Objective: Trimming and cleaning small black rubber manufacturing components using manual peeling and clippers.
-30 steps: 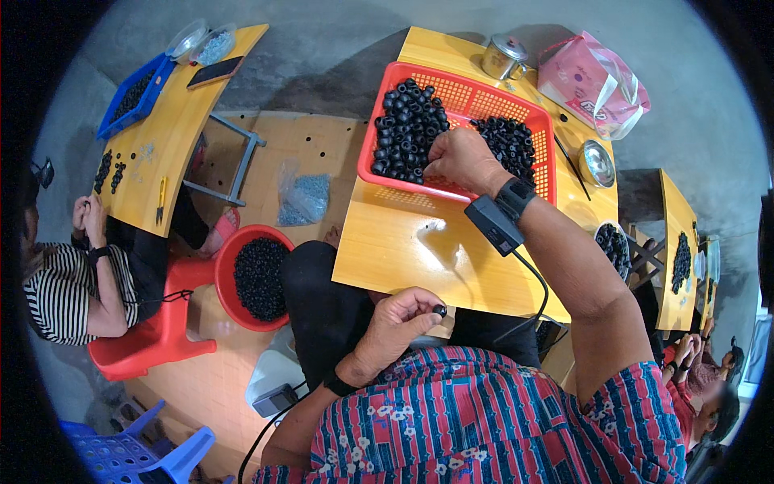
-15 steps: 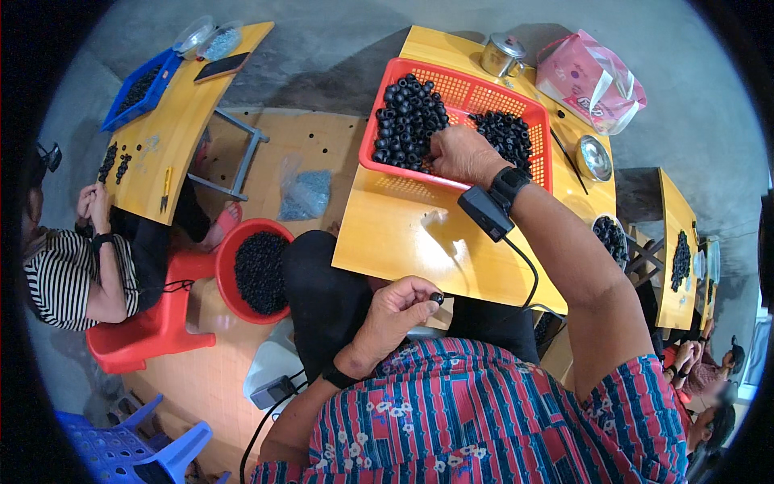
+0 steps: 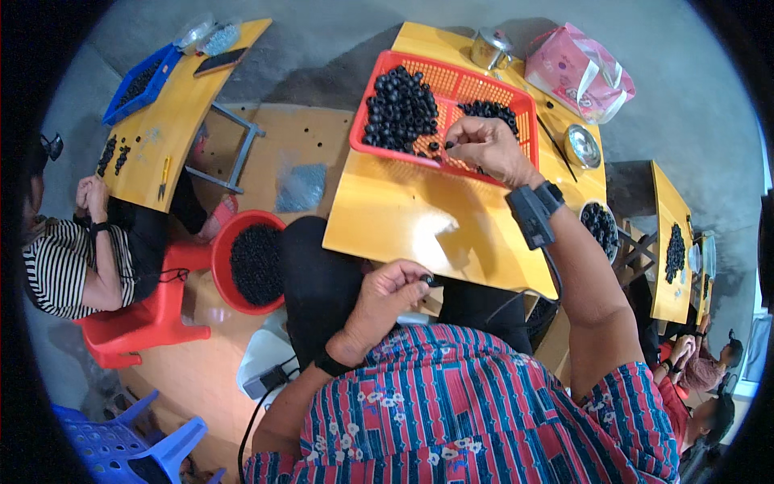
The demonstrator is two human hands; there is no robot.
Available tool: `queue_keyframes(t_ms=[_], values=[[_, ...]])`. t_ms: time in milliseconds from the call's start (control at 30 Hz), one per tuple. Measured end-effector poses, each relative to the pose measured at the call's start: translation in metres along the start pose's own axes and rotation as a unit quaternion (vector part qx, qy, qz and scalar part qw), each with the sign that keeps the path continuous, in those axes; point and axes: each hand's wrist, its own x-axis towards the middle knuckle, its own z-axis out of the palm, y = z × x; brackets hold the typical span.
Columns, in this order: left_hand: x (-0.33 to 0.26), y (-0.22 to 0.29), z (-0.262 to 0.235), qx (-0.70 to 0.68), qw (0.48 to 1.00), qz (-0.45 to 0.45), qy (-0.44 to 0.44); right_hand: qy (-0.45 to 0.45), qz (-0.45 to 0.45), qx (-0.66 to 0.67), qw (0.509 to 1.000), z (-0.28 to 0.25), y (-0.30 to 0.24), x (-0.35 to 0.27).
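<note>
Grasping black piece (image 3: 428, 281) in its grip, left hand (image 3: 382, 302) is sitting beside near edge of counter (image 3: 379, 210); right hand (image 3: 488, 151) is pinching second piece (image 3: 449, 145) over red basket (image 3: 453, 77).

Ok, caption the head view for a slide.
Right hand over a red basket of black parts; left hand pinching a small one.

We take this for small workshop: grey walls (image 3: 339, 40), several yellow tables (image 3: 371, 202), people (image 3: 72, 270) seated at them. We find similar small black parts (image 3: 399, 109) heaped in red basket (image 3: 476, 81), filling red tub (image 3: 221, 262) on floor (image 3: 177, 379), lying in blue tray (image 3: 165, 81). Also bag of pale bluish pieces (image 3: 300, 189), yellow snips (image 3: 164, 176) on left-hand table, red plastic stool (image 3: 149, 316).
</note>
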Motion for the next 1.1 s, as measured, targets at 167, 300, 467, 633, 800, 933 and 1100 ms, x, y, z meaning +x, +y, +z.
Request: queue_keyframes(t_ms=[167, 300, 467, 633, 800, 933, 1100], values=[[-0.001, -0.002, 0.002, -0.078, 0.996, 0.010, 0.036, -0.042, 0.004, 0.109, 0.993, 0.036, -0.014, -0.066], [-0.006, 0.003, 0.010, -0.156, 0.987, 0.036, 0.016, -0.069, 0.053, 0.183, 0.979, 0.071, -0.012, -0.108], [-0.015, 0.002, 0.011, -0.163, 0.986, 0.034, -0.014, -0.050, 0.049, 0.176, 0.982, 0.091, 0.004, -0.128], [-0.018, -0.001, 0.014, -0.163, 0.986, 0.036, -0.020, -0.037, -0.005, 0.159, 0.987, 0.099, 0.010, -0.139], [-0.022, -0.006, 0.017, -0.154, 0.987, 0.038, -0.001, -0.015, -0.052, 0.100, 0.993, 0.102, 0.013, -0.147], [-0.021, -0.002, 0.020, -0.114, 0.993, 0.042, 0.006, 0.031, -0.013, 0.167, 0.985, 0.108, 0.016, -0.149], [-0.019, -0.006, 0.018, -0.071, 0.996, 0.052, 0.024, 0.071, -0.088, 0.053, 0.992, 0.107, 0.013, -0.148]])
